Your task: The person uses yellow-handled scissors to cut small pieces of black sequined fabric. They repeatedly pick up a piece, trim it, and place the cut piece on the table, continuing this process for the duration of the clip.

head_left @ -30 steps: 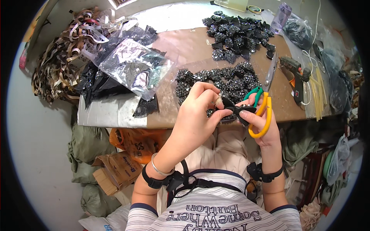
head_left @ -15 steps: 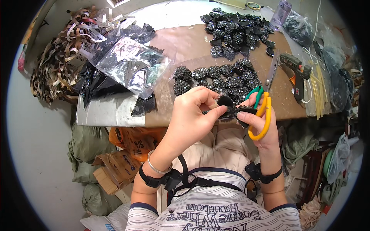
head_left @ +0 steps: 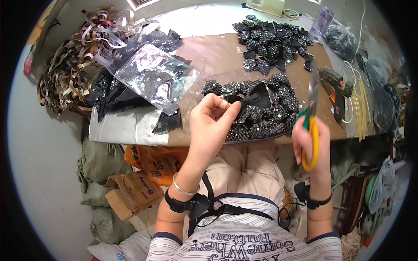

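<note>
Though plain black, a two-winged bow (head_left: 256, 99)

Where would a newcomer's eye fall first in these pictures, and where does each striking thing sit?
Probably on the scissors with yellow and green handles, in the right hand to the right of the glittering black cluster. Next might come the black bow-shaped piece, pinched by the left hand over that cluster. The tangled heap of ribbon strips also stands out, at the far left.
</note>
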Demonstrator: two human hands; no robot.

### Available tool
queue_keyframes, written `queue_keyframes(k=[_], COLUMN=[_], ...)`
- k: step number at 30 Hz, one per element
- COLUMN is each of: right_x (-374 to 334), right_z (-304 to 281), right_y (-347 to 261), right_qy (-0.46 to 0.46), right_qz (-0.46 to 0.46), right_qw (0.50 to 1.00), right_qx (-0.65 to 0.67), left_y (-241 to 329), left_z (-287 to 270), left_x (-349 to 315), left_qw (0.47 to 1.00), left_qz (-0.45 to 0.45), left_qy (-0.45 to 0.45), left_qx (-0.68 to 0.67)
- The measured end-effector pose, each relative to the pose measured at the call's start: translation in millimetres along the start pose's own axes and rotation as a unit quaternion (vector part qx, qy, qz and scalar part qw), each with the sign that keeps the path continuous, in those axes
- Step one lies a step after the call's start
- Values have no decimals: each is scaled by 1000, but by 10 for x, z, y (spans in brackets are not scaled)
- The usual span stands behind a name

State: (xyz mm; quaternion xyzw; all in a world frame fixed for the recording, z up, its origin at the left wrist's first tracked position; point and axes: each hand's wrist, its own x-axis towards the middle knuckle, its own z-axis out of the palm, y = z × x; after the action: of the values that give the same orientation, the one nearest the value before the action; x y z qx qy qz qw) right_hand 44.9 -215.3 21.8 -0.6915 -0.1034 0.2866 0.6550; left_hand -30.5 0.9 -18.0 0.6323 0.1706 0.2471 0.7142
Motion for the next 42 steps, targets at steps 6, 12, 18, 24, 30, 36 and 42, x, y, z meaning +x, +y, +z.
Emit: queue_keyframes(k=[6,12,18,24,30,36,42], right_x=[-136,-115,-85,-72,-1,100,185], right_z=[130,158,176,126,95,89,45], right_y=[186,127,39,144,122,112,106], right_qy=[-60,-18,-26,-8,-12,-22,-51], right_qz=[-86,-105,-87,-190,-221,-264,-239], right_qw=[896,844,814,793,757,736,767], right_qx=[-431,-525,-574,-578,-615,-623,-593], left_y=[-79,-131,-198,-161,-135,-115,-79], left_z=[141,141,187,73,118,40,16], left_x=[-81,-202,-248,-191,-228,-220,-181], left_qw=[995,996,992,995,996,999,999], left_qz=[34,56,97,17,21,0,19], left_qy=[57,59,81,78,62,38,41], left_qx=[-71,-32,-22,-67,-63,-24,-4])
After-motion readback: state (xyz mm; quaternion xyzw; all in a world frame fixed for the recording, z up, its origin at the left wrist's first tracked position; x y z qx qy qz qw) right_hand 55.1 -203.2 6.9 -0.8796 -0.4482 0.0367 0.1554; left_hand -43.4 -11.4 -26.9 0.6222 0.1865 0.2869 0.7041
